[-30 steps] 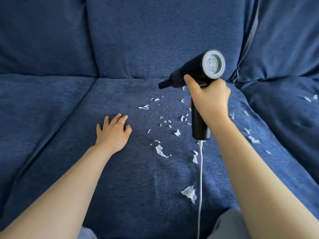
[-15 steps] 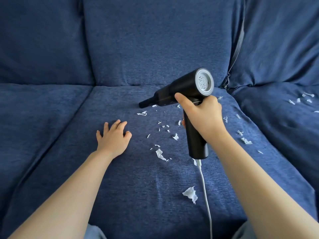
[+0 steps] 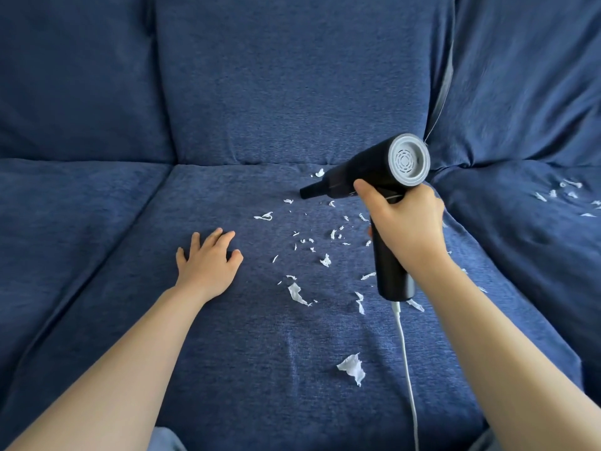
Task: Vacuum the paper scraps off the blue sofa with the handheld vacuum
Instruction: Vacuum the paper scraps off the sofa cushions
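Observation:
My right hand [image 3: 405, 224] grips the handle of the black handheld vacuum [image 3: 364, 172], held above the middle seat cushion of the blue sofa [image 3: 227, 336]. Its narrow nozzle points left toward the back of the seat, just over the farthest scraps, and its grey round rear end faces me. Several white paper scraps [image 3: 297, 294] lie scattered on the cushion below and left of the vacuum; a bigger scrap [image 3: 352, 368] lies nearer me. My left hand [image 3: 208, 260] rests on the cushion with fingers spread, left of the scraps.
A white cord [image 3: 406, 362] hangs from the vacuum's handle base toward me. More paper scraps [image 3: 567, 193] lie on the right seat cushion. Back cushions [image 3: 292, 79] rise behind the seat. A seam separates the left cushion [image 3: 65, 222].
The vacuum's nozzle has shifted right and toward the sofa back compared with half a second ago. My left hand stays planted on the cushion. The view has shifted slightly.

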The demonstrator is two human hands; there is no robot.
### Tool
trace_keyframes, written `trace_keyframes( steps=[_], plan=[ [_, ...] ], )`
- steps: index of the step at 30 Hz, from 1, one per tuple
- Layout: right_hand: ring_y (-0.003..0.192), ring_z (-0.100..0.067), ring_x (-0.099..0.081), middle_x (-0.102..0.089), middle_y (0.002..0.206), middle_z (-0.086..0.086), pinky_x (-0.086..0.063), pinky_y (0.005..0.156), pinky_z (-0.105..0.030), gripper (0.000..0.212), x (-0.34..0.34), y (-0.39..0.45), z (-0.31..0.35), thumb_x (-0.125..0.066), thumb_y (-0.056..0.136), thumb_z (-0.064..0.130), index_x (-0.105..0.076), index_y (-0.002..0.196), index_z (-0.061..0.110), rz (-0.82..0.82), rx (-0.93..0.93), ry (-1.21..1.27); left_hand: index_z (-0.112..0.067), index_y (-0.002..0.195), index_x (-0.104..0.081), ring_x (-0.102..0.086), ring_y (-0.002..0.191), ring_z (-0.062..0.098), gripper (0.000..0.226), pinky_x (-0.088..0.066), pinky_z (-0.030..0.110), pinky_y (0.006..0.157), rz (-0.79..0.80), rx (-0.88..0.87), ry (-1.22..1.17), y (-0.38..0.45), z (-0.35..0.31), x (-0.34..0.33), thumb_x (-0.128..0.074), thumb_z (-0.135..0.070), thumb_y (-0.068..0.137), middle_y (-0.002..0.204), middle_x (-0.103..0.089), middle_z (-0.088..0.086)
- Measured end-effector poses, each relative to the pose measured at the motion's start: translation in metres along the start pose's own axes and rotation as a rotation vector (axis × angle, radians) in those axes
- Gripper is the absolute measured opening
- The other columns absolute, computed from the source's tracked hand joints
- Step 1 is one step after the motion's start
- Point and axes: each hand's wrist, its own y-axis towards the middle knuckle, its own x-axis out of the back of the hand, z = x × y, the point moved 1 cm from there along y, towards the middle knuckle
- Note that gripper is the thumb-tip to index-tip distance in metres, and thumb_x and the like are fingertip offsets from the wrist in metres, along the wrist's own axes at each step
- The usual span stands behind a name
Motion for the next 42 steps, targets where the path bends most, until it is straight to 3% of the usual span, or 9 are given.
trace_keyframes(
  steps=[7, 12, 16, 19, 24, 27, 32, 37, 42],
  plan=[
    [0.048, -0.013, -0.068, -0.068, 0.051, -0.008, -0.06, 0.08, -0.042, 0.055, 0.001, -0.012, 0.007, -0.074, 0.084, 0.051, -0.062, 0.062, 0.003, 0.177, -0.025, 0.063, -0.032, 0.15, -0.023, 0.003, 0.148, 0.028, 0.052, -0.001, 0.058, 0.116, -0.012, 0.004, -0.007, 0.001, -0.001, 0.0, -0.029, -0.039, 0.099, 0.16, -0.011, -0.008],
    [0.052, -0.021, -0.07, -0.069, 0.055, -0.01, -0.061, 0.079, -0.05, 0.052, 0.009, -0.012, 0.006, -0.075, 0.077, 0.056, -0.063, 0.064, 0.007, 0.209, -0.047, 0.109, -0.032, 0.15, -0.022, 0.003, 0.148, 0.028, 0.052, -0.001, 0.058, 0.115, -0.013, 0.023, 0.001, 0.003, -0.003, -0.001, -0.028, -0.039, 0.099, 0.161, -0.01, -0.008],
    [0.073, -0.019, -0.07, -0.067, 0.05, -0.001, -0.049, 0.086, -0.031, 0.057, 0.022, -0.008, 0.003, -0.07, 0.085, 0.057, -0.059, 0.058, 0.008, 0.096, 0.036, -0.082, -0.032, 0.15, -0.022, 0.003, 0.148, 0.028, 0.052, -0.001, 0.058, 0.116, -0.014, 0.037, 0.01, 0.004, -0.005, -0.001, -0.028, -0.039, 0.099, 0.161, -0.011, -0.007],
    [0.082, -0.027, -0.069, -0.066, 0.053, -0.004, -0.045, 0.081, -0.029, 0.057, 0.033, -0.004, 0.0, -0.071, 0.086, 0.054, -0.061, 0.063, 0.003, 0.024, 0.048, -0.123, -0.032, 0.15, -0.022, 0.002, 0.148, 0.029, 0.052, -0.001, 0.059, 0.116, -0.012, 0.036, 0.018, 0.004, -0.006, -0.002, -0.028, -0.04, 0.099, 0.161, -0.011, -0.007],
    [0.063, -0.009, -0.069, -0.069, 0.053, -0.004, -0.045, 0.063, -0.008, 0.055, 0.043, -0.009, 0.001, -0.071, 0.085, 0.054, -0.066, 0.065, 0.003, 0.07, -0.005, -0.067, -0.032, 0.15, -0.024, 0.0, 0.148, 0.029, 0.052, -0.003, 0.058, 0.115, -0.024, 0.043, 0.021, 0.004, -0.006, -0.002, -0.029, -0.038, 0.099, 0.161, -0.012, -0.006],
    [0.046, -0.013, -0.068, -0.072, 0.06, -0.012, -0.055, 0.063, -0.025, 0.052, 0.045, -0.015, 0.002, -0.075, 0.085, 0.048, -0.066, 0.071, -0.002, 0.135, -0.04, 0.014, -0.031, 0.15, -0.024, 0.001, 0.148, 0.03, 0.052, -0.002, 0.059, 0.115, -0.026, 0.06, 0.016, 0.004, -0.009, -0.003, -0.029, -0.037, 0.099, 0.161, -0.012, -0.006],
    [0.051, -0.009, -0.068, -0.07, 0.055, -0.009, -0.052, 0.066, -0.021, 0.053, 0.049, -0.016, 0.001, -0.073, 0.085, 0.05, -0.066, 0.066, 0.002, 0.119, -0.019, -0.049, -0.03, 0.151, -0.023, 0.001, 0.148, 0.03, 0.052, -0.001, 0.059, 0.115, -0.027, 0.072, 0.02, 0.003, -0.011, -0.003, -0.029, -0.035, 0.099, 0.161, -0.011, -0.005],
    [0.056, -0.005, -0.068, -0.07, 0.054, -0.001, -0.055, 0.081, -0.029, 0.052, 0.057, -0.011, -0.003, -0.073, 0.086, 0.05, -0.065, 0.063, 0.004, 0.061, 0.013, -0.08, -0.029, 0.151, -0.022, 0.001, 0.148, 0.031, 0.052, -0.001, 0.059, 0.115, -0.026, 0.069, 0.026, 0.002, -0.013, -0.003, -0.027, -0.035, 0.1, 0.161, -0.011, -0.005],
    [0.051, -0.011, -0.068, -0.069, 0.053, -0.007, -0.06, 0.076, -0.036, 0.05, 0.061, -0.014, -0.001, -0.074, 0.084, 0.05, -0.064, 0.062, 0.006, 0.116, -0.019, -0.019, -0.029, 0.151, -0.022, -0.001, 0.147, 0.031, 0.052, -0.003, 0.06, 0.115, -0.034, 0.062, 0.046, 0.002, -0.011, -0.005, -0.026, -0.035, 0.1, 0.161, -0.012, -0.005]
  ],
)
